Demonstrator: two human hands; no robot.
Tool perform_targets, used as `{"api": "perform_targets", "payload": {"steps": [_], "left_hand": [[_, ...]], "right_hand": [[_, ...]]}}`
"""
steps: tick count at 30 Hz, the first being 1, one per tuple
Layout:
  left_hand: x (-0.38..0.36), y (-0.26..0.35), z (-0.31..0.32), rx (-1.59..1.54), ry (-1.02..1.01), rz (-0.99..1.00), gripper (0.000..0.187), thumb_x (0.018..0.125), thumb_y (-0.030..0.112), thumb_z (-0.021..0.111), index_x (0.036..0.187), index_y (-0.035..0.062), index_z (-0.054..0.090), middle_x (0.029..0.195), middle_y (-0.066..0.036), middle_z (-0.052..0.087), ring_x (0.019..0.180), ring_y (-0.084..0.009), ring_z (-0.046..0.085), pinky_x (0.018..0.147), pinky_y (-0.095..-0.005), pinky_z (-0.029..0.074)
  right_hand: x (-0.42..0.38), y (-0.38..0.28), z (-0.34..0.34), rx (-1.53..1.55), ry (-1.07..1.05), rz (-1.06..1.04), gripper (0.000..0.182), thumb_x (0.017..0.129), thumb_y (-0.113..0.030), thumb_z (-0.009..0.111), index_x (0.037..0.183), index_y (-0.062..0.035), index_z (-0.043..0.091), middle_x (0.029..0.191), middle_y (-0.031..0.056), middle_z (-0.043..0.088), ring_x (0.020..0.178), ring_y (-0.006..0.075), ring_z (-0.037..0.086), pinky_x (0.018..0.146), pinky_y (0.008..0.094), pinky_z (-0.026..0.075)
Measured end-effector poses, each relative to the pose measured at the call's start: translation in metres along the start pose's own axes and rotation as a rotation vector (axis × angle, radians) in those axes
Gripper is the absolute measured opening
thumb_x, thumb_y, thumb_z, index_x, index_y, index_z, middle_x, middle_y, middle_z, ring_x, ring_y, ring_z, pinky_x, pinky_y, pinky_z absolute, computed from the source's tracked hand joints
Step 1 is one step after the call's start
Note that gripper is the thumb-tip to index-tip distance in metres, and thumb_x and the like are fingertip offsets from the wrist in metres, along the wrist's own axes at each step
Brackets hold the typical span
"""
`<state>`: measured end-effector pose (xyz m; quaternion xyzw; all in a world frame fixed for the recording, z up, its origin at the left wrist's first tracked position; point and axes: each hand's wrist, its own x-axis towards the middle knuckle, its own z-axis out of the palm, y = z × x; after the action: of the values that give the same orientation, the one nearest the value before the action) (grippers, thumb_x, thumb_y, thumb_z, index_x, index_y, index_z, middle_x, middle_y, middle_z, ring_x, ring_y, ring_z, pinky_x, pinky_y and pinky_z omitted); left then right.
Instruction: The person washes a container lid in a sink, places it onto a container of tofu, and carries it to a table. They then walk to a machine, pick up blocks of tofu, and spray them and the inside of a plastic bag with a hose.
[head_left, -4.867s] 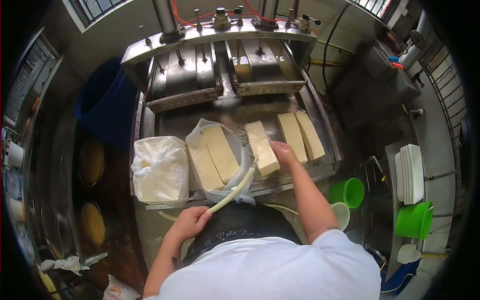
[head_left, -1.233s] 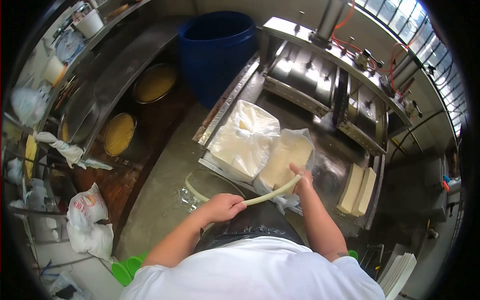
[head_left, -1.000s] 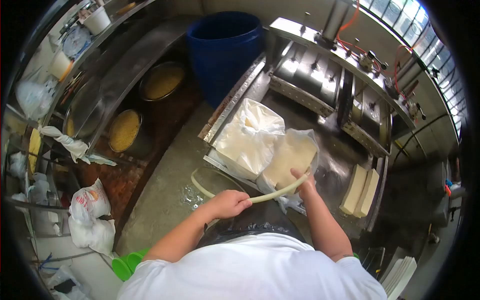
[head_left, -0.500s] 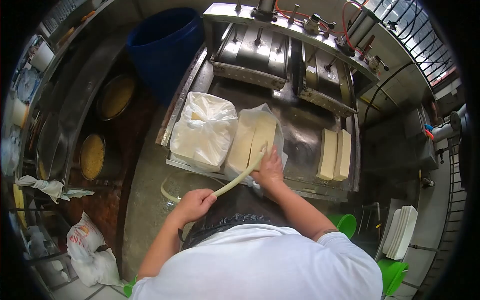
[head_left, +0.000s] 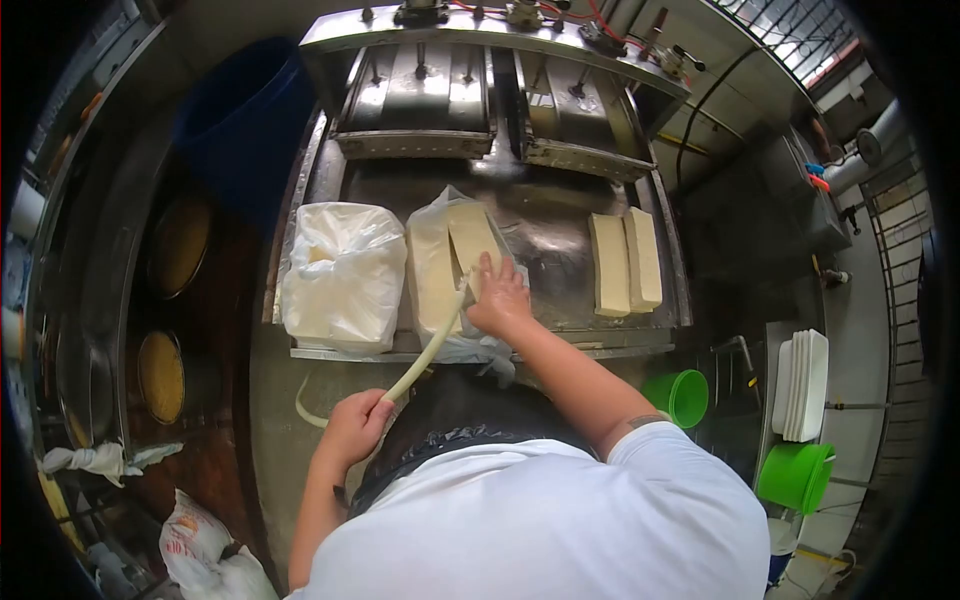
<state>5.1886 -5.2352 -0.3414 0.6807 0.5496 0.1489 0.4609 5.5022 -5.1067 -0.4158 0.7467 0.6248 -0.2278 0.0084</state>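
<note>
Since the earliest frame, the person's right hand (head_left: 500, 298) has moved from a loose block, now gone from that spot, onto a long, cream-coloured rectangular block (head_left: 470, 230) inside an open, translucent plastic bag (head_left: 480, 350). Its fingers are spread over the block's lower part. The left hand (head_left: 358, 425) is wrapped around a pale yellow flexible hose (head_left: 425, 355) whose far end lies by the right thumb; whether they touch is unclear. The open bag stands on a shiny metal table (head_left: 560, 225), between a full, gathered white plastic bag (head_left: 345, 285) and two bare cream blocks (head_left: 612, 265).
</note>
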Motion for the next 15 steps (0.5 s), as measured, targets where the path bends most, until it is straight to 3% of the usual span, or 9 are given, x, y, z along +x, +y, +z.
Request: {"api": "perform_targets", "payload": {"steps": [3, 5, 10, 12, 13, 15], "left_hand": [[0.004, -0.001, 0.002, 0.025, -0.006, -0.009, 0.030, 0.105, 0.030, 0.062, 0.107, 0.0025, 0.073, 0.092, -0.022, 0.070, 0.089, -0.0411, 0.068, 0.080, -0.0463, 0.054], [0.011, 0.004, 0.005, 0.047, -0.023, 0.001, 0.030, 0.105, 0.030, 0.062, 0.107, 0.0022, 0.073, 0.091, -0.021, 0.070, 0.089, -0.0409, 0.068, 0.080, -0.0458, 0.054], [0.020, 0.019, 0.007, 0.007, -0.042, 0.055, 0.028, 0.105, 0.028, 0.062, 0.109, 0.0018, 0.073, 0.092, -0.020, 0.071, 0.089, -0.0396, 0.068, 0.081, -0.0442, 0.054], [0.024, 0.021, 0.006, 0.027, -0.062, 0.059, 0.027, 0.105, 0.027, 0.062, 0.109, 0.0018, 0.073, 0.093, -0.020, 0.071, 0.090, -0.0394, 0.068, 0.081, -0.0441, 0.054], [0.027, 0.022, 0.005, 0.047, -0.079, 0.065, 0.027, 0.104, 0.026, 0.063, 0.109, 0.0018, 0.073, 0.093, -0.020, 0.071, 0.090, -0.0391, 0.068, 0.082, -0.0440, 0.054], [0.030, 0.021, 0.006, 0.045, -0.060, 0.082, 0.026, 0.104, 0.025, 0.063, 0.109, 0.0017, 0.073, 0.093, -0.020, 0.071, 0.090, -0.0392, 0.068, 0.081, -0.0441, 0.054]], "right_hand": [[0.015, -0.006, 0.010, 0.008, 0.050, 0.097, 0.108, 0.083, -0.032, 0.075, 0.172, -0.0156, 0.017, 0.165, 0.0329, 0.027, 0.146, 0.0513, 0.037, 0.118, 0.0565, 0.037], [0.026, -0.007, 0.008, 0.043, 0.067, 0.049, 0.107, 0.083, -0.033, 0.071, 0.172, -0.0138, 0.015, 0.157, 0.0329, 0.035, 0.143, 0.0528, 0.040, 0.113, 0.0600, 0.043], [0.040, 0.010, 0.011, 0.182, 0.054, 0.090, 0.102, 0.081, -0.035, 0.076, 0.168, -0.0125, 0.029, 0.145, 0.0281, 0.049, 0.132, 0.0450, 0.054, 0.110, 0.0506, 0.048], [0.049, 0.033, 0.012, 0.501, -0.023, -0.027, 0.088, 0.089, -0.036, 0.074, 0.165, -0.0112, 0.037, 0.140, 0.0267, 0.058, 0.128, 0.0365, 0.061, 0.107, 0.0457, 0.052], [0.045, 0.042, 0.010, 0.503, -0.028, -0.032, 0.088, 0.089, -0.036, 0.074, 0.165, -0.0112, 0.037, 0.140, 0.0267, 0.058, 0.128, 0.0365, 0.061, 0.107, 0.0457, 0.052], [0.019, 0.053, -0.017, 1.558, -0.310, -0.012, 0.064, 0.095, -0.034, 0.066, 0.153, -0.0103, 0.053, 0.121, 0.0145, 0.072, 0.113, 0.0298, 0.071, 0.103, 0.0455, 0.054]]}}
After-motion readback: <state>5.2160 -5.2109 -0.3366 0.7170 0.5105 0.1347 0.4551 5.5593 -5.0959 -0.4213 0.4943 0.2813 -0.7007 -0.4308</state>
